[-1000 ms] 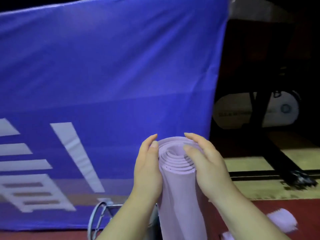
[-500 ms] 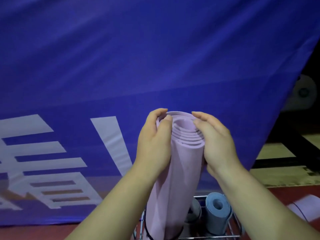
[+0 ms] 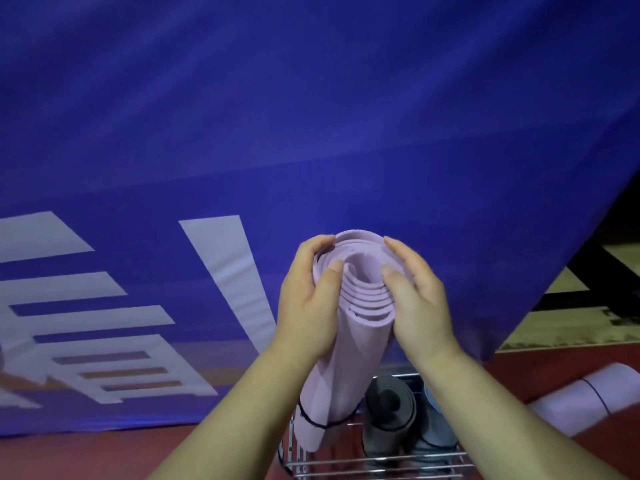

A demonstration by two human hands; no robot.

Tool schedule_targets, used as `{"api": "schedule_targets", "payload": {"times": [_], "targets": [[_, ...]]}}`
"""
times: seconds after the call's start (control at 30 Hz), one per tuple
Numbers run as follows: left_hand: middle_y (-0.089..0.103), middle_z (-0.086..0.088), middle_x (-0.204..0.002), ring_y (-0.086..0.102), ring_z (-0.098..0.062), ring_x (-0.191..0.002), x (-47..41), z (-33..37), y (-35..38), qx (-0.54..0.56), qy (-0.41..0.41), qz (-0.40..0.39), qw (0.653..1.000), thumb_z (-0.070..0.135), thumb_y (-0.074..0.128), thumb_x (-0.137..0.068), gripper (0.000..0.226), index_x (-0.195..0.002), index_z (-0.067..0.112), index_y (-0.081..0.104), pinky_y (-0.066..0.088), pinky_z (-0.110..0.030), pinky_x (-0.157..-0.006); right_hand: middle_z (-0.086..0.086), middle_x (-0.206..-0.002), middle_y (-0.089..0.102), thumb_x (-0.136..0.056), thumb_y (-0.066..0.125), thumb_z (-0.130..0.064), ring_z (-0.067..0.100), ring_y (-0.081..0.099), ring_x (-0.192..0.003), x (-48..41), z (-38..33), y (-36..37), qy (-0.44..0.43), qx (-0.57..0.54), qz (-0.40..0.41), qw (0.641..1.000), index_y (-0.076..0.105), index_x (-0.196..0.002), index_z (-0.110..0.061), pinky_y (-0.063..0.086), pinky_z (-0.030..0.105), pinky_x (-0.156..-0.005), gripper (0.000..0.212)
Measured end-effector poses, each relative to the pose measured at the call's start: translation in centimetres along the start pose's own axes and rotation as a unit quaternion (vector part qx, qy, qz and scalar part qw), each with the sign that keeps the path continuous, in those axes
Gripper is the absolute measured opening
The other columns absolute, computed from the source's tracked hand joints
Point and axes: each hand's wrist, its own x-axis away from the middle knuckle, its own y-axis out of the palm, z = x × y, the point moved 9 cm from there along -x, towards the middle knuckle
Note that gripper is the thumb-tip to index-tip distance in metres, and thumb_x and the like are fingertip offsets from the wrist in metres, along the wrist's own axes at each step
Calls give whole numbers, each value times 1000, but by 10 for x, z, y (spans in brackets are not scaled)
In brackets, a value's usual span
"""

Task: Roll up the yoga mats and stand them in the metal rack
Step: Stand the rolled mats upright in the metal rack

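A rolled lilac yoga mat (image 3: 349, 355) stands upright with its lower end inside the metal wire rack (image 3: 377, 464), a dark band round its lower part. My left hand (image 3: 308, 303) grips the top of the roll from the left, thumb on the coiled end. My right hand (image 3: 415, 299) grips it from the right, thumb also on the end. A grey rolled mat (image 3: 389, 410) and a light blue rolled mat (image 3: 434, 420) stand in the rack to the right.
A large blue banner (image 3: 311, 133) with white lettering hangs right behind the rack. Another lilac rolled mat (image 3: 585, 400) lies on the red floor at the right. Dark metal frame bars (image 3: 602, 271) cross the far right.
The view has tilted down, so more of the rack and the mats in it shows. The lilac roll has sunk lower into the rack, both hands still at its top.
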Motion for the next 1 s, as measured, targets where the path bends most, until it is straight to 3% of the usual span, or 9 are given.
{"api": "schedule_targets", "payload": {"times": [0.2, 0.37, 0.53, 0.63, 0.7, 0.77, 0.8, 0.9, 1.0], "targets": [[65, 18, -127, 60, -12, -124, 11, -100, 11, -14, -50, -25, 998, 44, 52, -90, 36, -124, 33, 59, 49, -38, -105, -25, -144, 48, -90, 49, -32, -10, 41, -136, 7, 89, 7, 33, 132, -57, 989, 52, -122, -52, 33, 26, -119, 38], [62, 5, -136, 58, -18, -129, 14, -176, 20, -27, -41, -50, 998, 38, 48, -98, 45, -133, 12, 57, 46, -37, -107, -16, -151, 46, -95, 47, -39, -5, 38, -141, -1, 161, 10, 37, 185, -72, 979, 54, -135, -36, 29, 16, -115, 41], [58, 9, -142, 55, -16, -133, 37, -269, 24, -22, -62, -39, 997, 35, 43, -101, 43, -138, 15, 53, 41, -27, -110, -15, -154, 42, -100, 46, -39, -4, 35, -143, 5, 253, 11, 47, 285, -97, 952, 51, -146, -24, 26, 18, -119, 48], [55, 0, -148, 50, -12, -139, 78, -367, 35, -52, -98, -39, 993, 35, 40, -102, 51, -145, 10, 51, 37, -24, -114, -6, -159, 41, -100, 37, -49, 8, 36, -146, 16, 343, 8, 46, 404, -157, 900, 45, -152, -19, 25, 23, -122, 61], [50, 5, -153, 45, -9, -143, 120, -448, 51, -85, -145, -70, 983, 38, 38, -105, 49, -150, 23, 46, 32, -22, -117, -3, -162, 39, -99, 29, -55, 20, 35, -149, 34, 421, 1, 29, 546, -237, 803, 38, -157, -23, 25, 42, -124, 66], [43, 11, -158, 38, -7, -147, 165, -517, 69, -100, -204, -102, 969, 50, 36, -105, 47, -151, 43, 36, 27, -21, -120, -8, -167, 30, -96, 19, -65, 26, 18, -156, 55, 493, -12, 73, 636, -307, 704, 25, -161, -32, 9, 59, -124, 73], [40, 13, -159, 35, -2, -148, 180, -542, 72, -99, -234, -92, 963, 54, 35, -103, 49, -151, 46, 31, 25, -17, -119, -10, -168, 26, -95, 17, -67, 27, 10, -157, 59, 516, -15, 82, 652, -319, 683, 21, -161, -35, 2, 64, -123, 75], [34, 29, -154, 28, 20, -139, 185, -572, 66, -110, -275, -41, 954, 49, 34, -101, 58, -157, 35, 28, 20, -2, -109, -8, -169, 19, -96, 19, -68, 30, 2, -157, 48, 534, -3, 72, 659, -323, 676, 16, -161, -37, -4, 66, -120, 72], [32, 35, -153, 27, 21, -138, 178, -565, 60, -139, -277, -78, 947, 46, 33, -102, 58, -159, 36, 28, 19, 0, -107, -6, -169, 17, -99, 21, -66, 29, -2, -157, 47, 529, 4, 77, 652, -324, 682, 8, -162, -37, -7, 65, -121, 71]]}}
